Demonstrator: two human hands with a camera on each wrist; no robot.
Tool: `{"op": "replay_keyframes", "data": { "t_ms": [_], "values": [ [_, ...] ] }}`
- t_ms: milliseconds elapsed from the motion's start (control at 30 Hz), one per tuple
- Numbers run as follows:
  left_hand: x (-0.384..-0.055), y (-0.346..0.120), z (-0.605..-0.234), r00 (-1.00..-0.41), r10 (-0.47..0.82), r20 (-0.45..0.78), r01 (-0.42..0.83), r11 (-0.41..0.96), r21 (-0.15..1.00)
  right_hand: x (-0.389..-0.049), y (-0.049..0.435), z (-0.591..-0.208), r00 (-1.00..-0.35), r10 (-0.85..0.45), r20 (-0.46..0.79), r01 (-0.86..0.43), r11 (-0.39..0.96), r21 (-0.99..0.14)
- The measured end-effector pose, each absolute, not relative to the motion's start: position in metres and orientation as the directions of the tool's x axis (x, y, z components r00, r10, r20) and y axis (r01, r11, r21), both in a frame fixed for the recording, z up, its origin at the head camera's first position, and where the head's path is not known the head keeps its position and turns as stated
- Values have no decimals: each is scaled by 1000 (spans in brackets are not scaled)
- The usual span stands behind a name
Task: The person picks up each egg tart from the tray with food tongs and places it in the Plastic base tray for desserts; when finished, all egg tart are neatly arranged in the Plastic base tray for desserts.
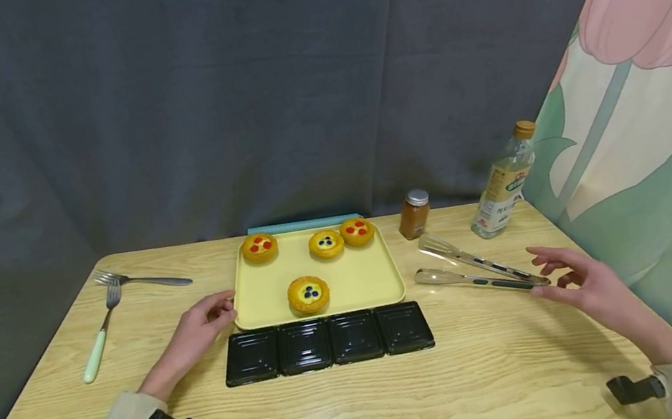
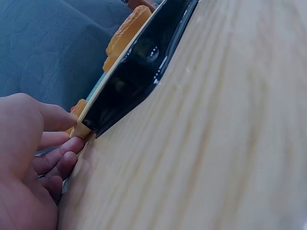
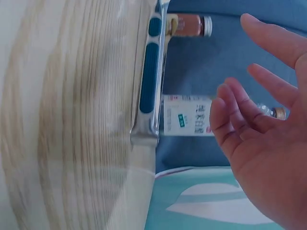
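**Reaching stage, nothing lifted**

The left hand (image 1: 199, 328), fingers loosely bent, meets the yellow tray's (image 1: 354, 286) left edge; whether it pinches the rim cannot be told; four tarts (image 1: 308, 295) sit there, behind a black four-section container (image 1: 304, 345); rightward, metal tongs (image 1: 490, 281) lie on the table (image 1: 465, 378); the right hand (image 1: 591, 283) is spread beside their joined end; grasping seems next, calling for closing fingers round the handles.
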State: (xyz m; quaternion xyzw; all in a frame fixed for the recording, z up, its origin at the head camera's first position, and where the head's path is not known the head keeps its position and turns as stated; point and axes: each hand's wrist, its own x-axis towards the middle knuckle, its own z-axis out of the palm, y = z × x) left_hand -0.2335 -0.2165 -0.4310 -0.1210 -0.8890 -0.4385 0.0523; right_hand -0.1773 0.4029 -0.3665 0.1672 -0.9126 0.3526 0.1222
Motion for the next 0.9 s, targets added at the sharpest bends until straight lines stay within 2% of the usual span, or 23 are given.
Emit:
{"op": "replay_keyframes", "data": {
  "t_ms": [233,567,767,900],
  "values": [
    [-235,-215,-431,-965,166,204,263,582,769,-186,424,-369,-947,-206,245,-319,675,-665],
    [-233,-214,-431,-968,149,202,251,586,771,-207,438,-375,-958,-211,195,-287,720,-632],
    [-233,-215,-432,-972,142,186,234,587,775,-218,437,-377,-963,-243,120,-260,703,-662],
    [-233,-215,-432,-974,141,180,229,587,776,-224,431,-378,-957,-266,112,-271,698,-663]
  ]
}}
